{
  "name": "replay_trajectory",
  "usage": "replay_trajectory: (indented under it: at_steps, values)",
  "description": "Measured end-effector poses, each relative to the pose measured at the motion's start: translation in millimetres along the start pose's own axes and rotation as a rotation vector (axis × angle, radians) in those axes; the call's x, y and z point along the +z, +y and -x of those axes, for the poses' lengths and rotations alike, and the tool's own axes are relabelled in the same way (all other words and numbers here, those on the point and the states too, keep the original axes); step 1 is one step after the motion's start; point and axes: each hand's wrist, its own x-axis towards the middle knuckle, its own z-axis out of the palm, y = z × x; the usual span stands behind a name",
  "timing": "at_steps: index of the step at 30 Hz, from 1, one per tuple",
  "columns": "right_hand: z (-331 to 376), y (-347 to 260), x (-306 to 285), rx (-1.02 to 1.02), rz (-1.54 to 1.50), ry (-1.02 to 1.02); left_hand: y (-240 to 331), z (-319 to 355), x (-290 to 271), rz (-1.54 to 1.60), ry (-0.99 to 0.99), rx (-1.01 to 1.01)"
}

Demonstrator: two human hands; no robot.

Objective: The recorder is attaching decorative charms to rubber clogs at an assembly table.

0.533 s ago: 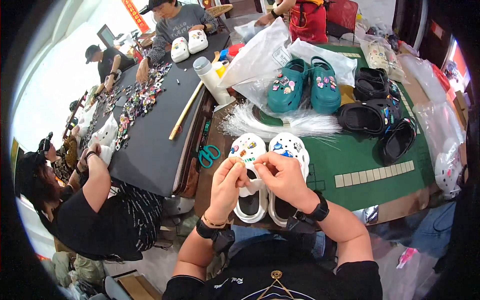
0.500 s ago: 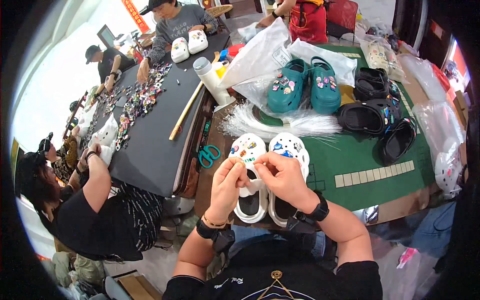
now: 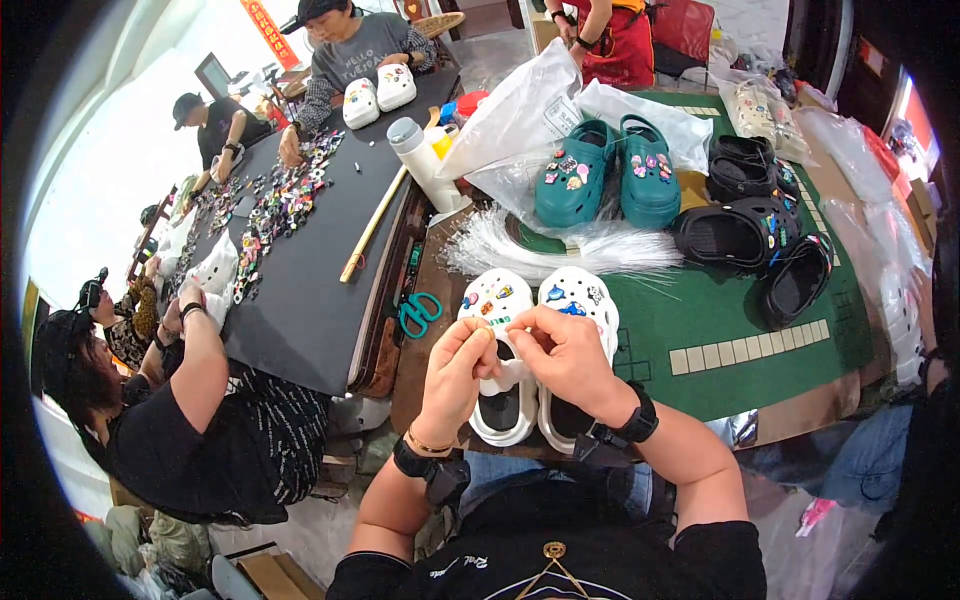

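Two white clogs (image 3: pixel 500 292) stand side by side in front of me, toes pointing away, with colourful charms set in the holes of their tops. Over the left clog, my left hand (image 3: pixel 462 365) is closed in a pinch, thumb against forefinger. Close to it my right hand (image 3: pixel 565 355) pinches too, its fingertips almost meeting the left ones. Whatever lies between the fingertips is too small to make out. Both hands partly cover the clogs' openings and straps.
Beyond the clogs lie a bundle of clear plastic strands (image 3: pixel 560 248), teal clogs (image 3: pixel 575 185) and black clogs (image 3: pixel 722 240). Teal-handled scissors (image 3: pixel 419 314) rest at the left edge. On the dark table (image 3: pixel 300 325), several people work around piled charms (image 3: pixel 285 190). A white bottle (image 3: pixel 420 155) stands nearby.
My hands stay nearly in place, with only slight finger movement. At the back, the person in red has drawn their hands together near the plastic bag.
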Motion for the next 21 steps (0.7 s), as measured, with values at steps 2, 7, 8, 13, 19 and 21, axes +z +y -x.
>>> replay_trajectory:
  at_steps: [2,7,8,13,19,21]
  values:
    - [-0.3,-0.2,-0.3,-0.019,0.009,0.002,0.1,-0.1,-0.9,0.023,-0.023,0.001]
    - [-0.4,-0.7,-1.2,-0.029,-0.005,-0.002,3.8,-1.6,-4.6,0.061,-0.05,-0.078]
    - [-0.5,-0.6,-1.5,-0.025,-0.003,-0.01,4.8,-2.0,-5.1,0.082,-0.062,-0.108]
    - [-0.7,1.1,-0.6,-0.02,-0.015,-0.013,8.4,-2.7,-5.6,0.092,-0.072,-0.162]
    - [-1.0,3.6,1.3,-0.023,-0.038,-0.009,8.9,-5.0,-6.5,0.08,-0.077,-0.183]
    - [-0.6,3.5,1.1,0.03,-0.014,-0.029,9.1,-5.9,-6.8,0.081,-0.082,-0.186]
